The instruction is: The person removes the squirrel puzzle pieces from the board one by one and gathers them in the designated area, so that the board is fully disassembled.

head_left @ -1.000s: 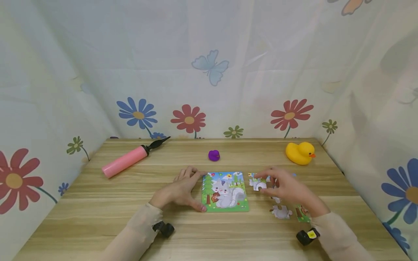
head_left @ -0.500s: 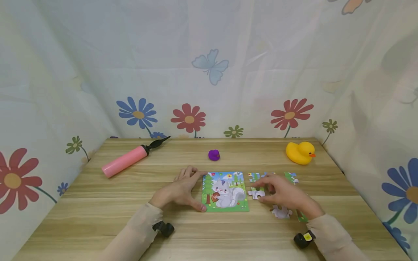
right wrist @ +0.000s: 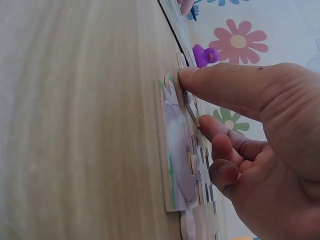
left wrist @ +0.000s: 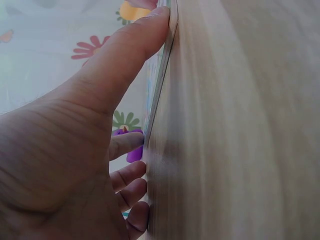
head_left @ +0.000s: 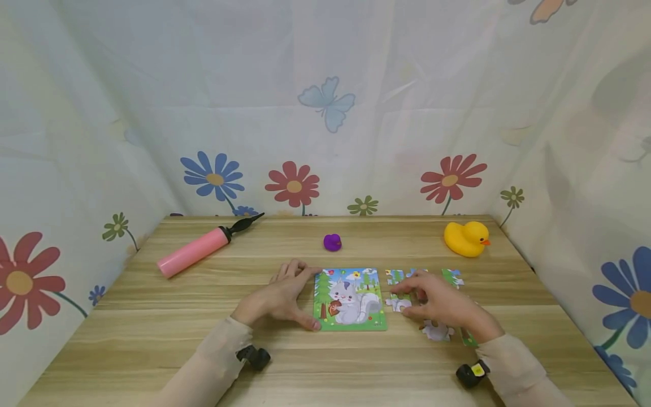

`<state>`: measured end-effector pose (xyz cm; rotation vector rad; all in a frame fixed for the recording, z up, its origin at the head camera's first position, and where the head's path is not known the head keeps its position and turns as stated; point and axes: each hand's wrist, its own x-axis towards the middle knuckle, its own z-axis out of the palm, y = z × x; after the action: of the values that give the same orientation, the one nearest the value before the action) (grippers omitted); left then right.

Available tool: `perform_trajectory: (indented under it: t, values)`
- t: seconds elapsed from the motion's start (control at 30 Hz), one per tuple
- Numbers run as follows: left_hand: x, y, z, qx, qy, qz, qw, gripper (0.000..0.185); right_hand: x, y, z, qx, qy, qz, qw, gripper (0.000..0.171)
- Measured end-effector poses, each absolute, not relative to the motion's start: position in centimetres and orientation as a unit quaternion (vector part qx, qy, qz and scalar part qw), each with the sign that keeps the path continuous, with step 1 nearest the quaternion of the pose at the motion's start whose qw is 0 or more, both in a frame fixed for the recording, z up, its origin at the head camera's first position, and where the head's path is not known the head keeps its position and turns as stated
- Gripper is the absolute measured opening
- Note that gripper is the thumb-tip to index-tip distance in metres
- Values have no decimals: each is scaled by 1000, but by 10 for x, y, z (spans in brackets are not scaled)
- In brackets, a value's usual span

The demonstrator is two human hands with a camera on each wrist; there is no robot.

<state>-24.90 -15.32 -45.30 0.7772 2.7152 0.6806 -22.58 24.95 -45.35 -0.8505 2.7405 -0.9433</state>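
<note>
A finished-looking squirrel picture puzzle board (head_left: 351,299) lies flat in the middle of the table. My left hand (head_left: 280,297) spreads along its left side; the thumb rests at the lower corner and the index finger at the upper corner. In the left wrist view, the board's edge (left wrist: 161,75) shows beside the thumb. To the right of the board, my right hand (head_left: 439,302) pinches a puzzle piece (head_left: 396,304) between thumb and index finger, low over the table. Several loose pieces lie around and partly under this hand, including a grey-white one (head_left: 437,332) and a green one (head_left: 451,277).
A purple toy duck (head_left: 333,242) sits behind the board, and a yellow rubber duck (head_left: 465,239) at the back right. A pink hand pump (head_left: 193,253) with a black nozzle lies at the back left. Flowered curtains (head_left: 325,147) surround the wooden table (head_left: 315,367).
My right hand has drawn the pinched puzzle piece a little toward me, uncovering pieces behind it; in the last half second it barely moves. The left hand stays at the board.
</note>
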Motion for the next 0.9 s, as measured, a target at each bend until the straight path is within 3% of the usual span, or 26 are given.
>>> perform_trajectory:
  t: [0.47, 0.9]
  values:
    - [-249, -156, -452, 269, 928, 230, 115, 124, -228, 249, -451, -270, 906, -318, 68, 44]
    - [-250, -154, -454, 272, 928, 224, 118, 125, -229, 236, -428, -263, 891, -370, 14, 57]
